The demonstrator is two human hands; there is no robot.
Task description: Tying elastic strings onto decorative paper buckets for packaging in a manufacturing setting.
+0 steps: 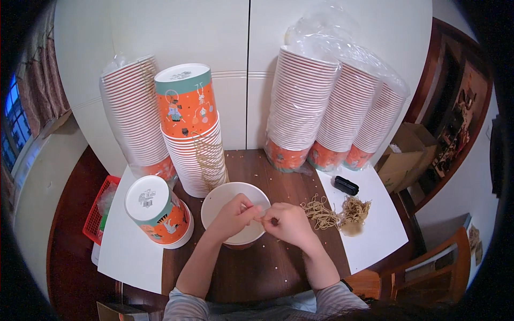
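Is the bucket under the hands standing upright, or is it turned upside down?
Upright: the bucket has its open mouth facing up, and its white inside shows around the left hand.

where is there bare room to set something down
Bare: the left white panel, nearer the person than the overturned tub; the right white panel, nearer the person than the twine heap. Crowded: back left and right, under wrapped tub stacks.

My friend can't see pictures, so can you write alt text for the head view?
A person's left hand and right hand pinch something small and unclear over an open paper bucket on a table. Behind stand tall stacks of nested buckets; tangled tan string lies at right.
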